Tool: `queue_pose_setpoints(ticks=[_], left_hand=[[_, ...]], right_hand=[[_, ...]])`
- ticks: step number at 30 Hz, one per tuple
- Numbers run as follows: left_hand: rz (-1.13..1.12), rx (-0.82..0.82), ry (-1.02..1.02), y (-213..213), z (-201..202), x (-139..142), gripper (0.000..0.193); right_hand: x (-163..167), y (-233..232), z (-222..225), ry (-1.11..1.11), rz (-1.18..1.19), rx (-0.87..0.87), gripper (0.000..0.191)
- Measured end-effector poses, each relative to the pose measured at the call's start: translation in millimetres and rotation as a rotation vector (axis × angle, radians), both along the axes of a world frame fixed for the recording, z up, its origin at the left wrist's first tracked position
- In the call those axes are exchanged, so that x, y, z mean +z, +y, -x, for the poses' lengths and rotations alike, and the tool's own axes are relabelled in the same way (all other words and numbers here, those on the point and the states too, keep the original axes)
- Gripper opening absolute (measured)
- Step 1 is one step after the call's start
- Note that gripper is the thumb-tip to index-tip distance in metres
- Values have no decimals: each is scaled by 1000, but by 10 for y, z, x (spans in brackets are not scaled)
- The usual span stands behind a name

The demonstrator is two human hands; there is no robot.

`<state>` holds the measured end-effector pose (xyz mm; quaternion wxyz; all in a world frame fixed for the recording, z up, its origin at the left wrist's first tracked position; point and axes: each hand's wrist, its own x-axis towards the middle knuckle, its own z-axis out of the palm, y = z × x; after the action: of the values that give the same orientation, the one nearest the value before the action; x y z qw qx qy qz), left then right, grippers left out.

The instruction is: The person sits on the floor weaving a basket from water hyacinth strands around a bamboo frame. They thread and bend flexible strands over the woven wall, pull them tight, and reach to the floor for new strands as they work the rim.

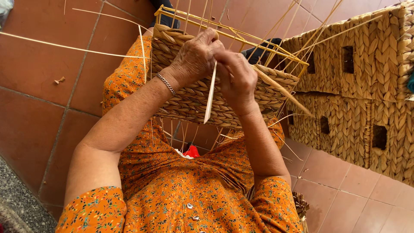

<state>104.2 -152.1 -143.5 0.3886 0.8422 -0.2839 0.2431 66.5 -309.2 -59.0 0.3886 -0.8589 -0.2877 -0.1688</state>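
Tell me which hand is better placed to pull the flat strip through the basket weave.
Probably the right hand: its fingers pinch the strip near the top. The left hand grips the basket rim, steadying it.

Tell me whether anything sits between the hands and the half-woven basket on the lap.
Nothing visible does. The left hand rests directly on the woven basket wall, and the right hand is against it too, pinching a pale flat strip that hangs down over the weave.
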Motion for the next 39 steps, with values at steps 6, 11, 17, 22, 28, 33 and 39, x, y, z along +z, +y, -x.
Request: queue_pose_setpoints(ticks=[6, 11, 17, 22, 28, 33, 39], left_hand=[[1, -9, 41, 10, 28, -37, 12], [-74, -16, -142, 96, 67, -109, 11], [-105, -18, 200, -3, -128, -100, 13], [31, 132, 66, -165, -266, -88, 42], [-459, 149, 102, -330, -326, -139, 10], [-197, -45, 293, -239, -288, -66, 5], [57, -292, 341, -50, -158, 92, 45]], right_hand=[[-175, -381, -230, -105, 447, -264, 18], [-510, -525, -337, -101, 436, -320, 36], [-669, -606, -212, 163, 299, -325, 32], [-558, -576, 5, 97, 230, -247, 20], [-272, -625, 152, -262, 480, -161, 29], [-168, -722, 59, 30, 341, -147, 19], [-23, -735, -2, 251, 120, -188, 18]])
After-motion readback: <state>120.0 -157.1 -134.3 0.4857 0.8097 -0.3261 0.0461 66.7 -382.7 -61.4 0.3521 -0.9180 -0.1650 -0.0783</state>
